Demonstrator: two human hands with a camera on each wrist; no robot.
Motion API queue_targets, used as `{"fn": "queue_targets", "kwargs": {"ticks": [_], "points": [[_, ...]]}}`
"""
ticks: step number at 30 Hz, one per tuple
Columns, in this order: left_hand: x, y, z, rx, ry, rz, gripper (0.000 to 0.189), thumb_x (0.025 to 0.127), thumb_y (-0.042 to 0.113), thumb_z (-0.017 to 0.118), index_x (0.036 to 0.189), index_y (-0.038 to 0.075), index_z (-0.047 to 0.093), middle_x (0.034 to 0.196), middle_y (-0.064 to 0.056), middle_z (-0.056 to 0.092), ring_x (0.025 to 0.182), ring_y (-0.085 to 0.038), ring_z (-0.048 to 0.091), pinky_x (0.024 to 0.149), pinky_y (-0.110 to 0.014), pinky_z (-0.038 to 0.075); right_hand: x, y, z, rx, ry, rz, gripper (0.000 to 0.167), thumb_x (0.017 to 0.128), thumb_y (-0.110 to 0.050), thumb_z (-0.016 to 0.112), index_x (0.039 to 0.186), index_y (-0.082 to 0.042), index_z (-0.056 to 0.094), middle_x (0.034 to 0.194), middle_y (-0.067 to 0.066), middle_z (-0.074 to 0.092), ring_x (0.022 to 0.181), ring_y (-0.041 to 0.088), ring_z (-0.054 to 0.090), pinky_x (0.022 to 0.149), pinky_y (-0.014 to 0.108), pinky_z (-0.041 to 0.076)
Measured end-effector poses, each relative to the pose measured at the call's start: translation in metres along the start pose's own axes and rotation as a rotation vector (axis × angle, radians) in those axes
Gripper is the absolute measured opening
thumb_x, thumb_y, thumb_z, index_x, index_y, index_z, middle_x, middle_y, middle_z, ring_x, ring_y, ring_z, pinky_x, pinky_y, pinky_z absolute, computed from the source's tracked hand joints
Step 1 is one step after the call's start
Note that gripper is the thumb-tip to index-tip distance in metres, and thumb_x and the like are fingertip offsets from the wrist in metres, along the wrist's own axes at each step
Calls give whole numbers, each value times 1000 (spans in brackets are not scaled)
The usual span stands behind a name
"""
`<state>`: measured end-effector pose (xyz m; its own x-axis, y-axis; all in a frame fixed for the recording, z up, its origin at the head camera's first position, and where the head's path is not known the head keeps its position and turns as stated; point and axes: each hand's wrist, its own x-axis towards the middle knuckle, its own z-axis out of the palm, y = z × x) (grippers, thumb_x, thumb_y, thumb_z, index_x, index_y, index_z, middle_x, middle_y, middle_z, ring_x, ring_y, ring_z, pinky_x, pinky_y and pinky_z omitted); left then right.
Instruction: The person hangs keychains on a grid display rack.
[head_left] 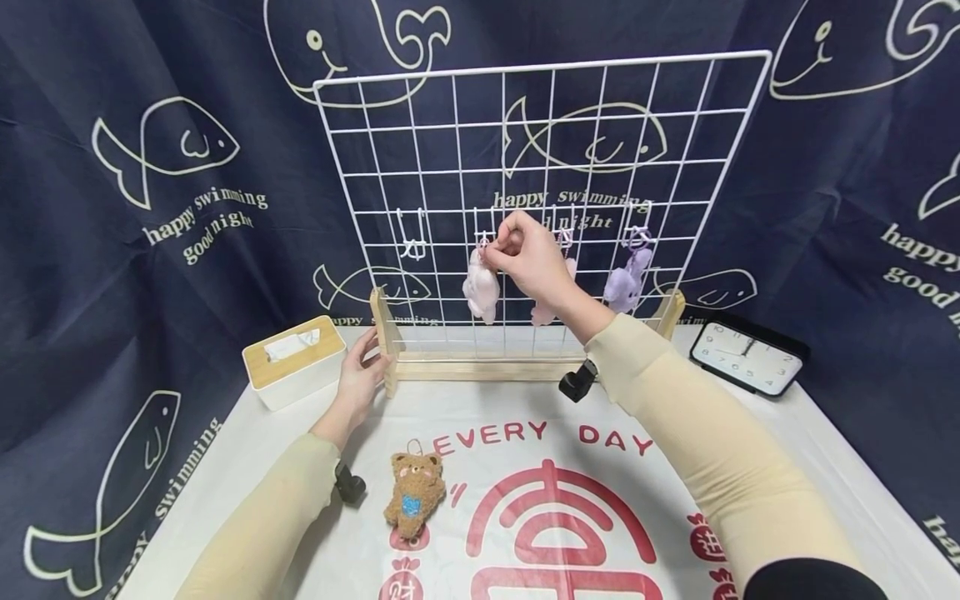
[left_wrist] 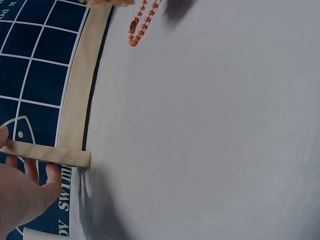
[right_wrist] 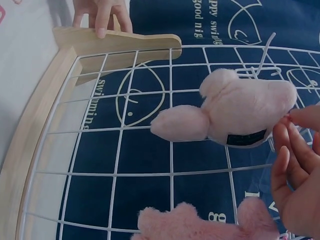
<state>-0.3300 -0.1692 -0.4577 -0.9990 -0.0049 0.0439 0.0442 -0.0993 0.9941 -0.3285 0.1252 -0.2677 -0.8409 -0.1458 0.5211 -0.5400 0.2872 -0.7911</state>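
Observation:
A white wire grid rack point(head_left: 551, 75) on a wooden stand point(head_left: 480, 369) stands upright on the table. My left hand point(head_left: 358, 383) holds the stand's left wooden end piece point(left_wrist: 47, 152), thumb on one side and fingers on the other. At a hook on the grid, my right hand point(head_left: 534, 260) pinches the top of a pale pink plush pendant point(head_left: 481, 287); in the right wrist view this plush point(right_wrist: 245, 112) shows a dark label. Partly behind that hand hangs a pinker plush point(right_wrist: 205, 222). A purple plush pendant point(head_left: 624, 282) hangs farther right. One white hook point(head_left: 412, 248) at left carries nothing.
A brown bear plush pendant point(head_left: 415, 493) lies on the table, its orange bead chain point(left_wrist: 140, 27) showing in the left wrist view. A tissue box point(head_left: 296, 379) stands left of the rack, a clock point(head_left: 746, 356) to the right. Dark fish-patterned cloth point(head_left: 187, 333) hangs behind.

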Motion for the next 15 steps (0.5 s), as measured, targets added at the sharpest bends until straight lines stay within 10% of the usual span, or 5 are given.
{"fn": "queue_targets", "kwargs": {"ticks": [7,15], "points": [[-9,13,4,-2,-11,-5,65,100,-10,54,159,4,31,158,-24,33,142,-44,35,116,-55,36,-1,-2,-2,-139,43,-20,23,90,-1,74,88,-6,52,86,11,75,75,4,67,73,20,56],[4,-8,-2,3,6,18,65,101,-6,54,160,11,32,158,-19,35,140,-40,38,116,-53,37,-1,-3,-2,-220,81,-10,23,90,-7,78,91,-5,55,89,11,73,78,15,68,69,20,54]]}}
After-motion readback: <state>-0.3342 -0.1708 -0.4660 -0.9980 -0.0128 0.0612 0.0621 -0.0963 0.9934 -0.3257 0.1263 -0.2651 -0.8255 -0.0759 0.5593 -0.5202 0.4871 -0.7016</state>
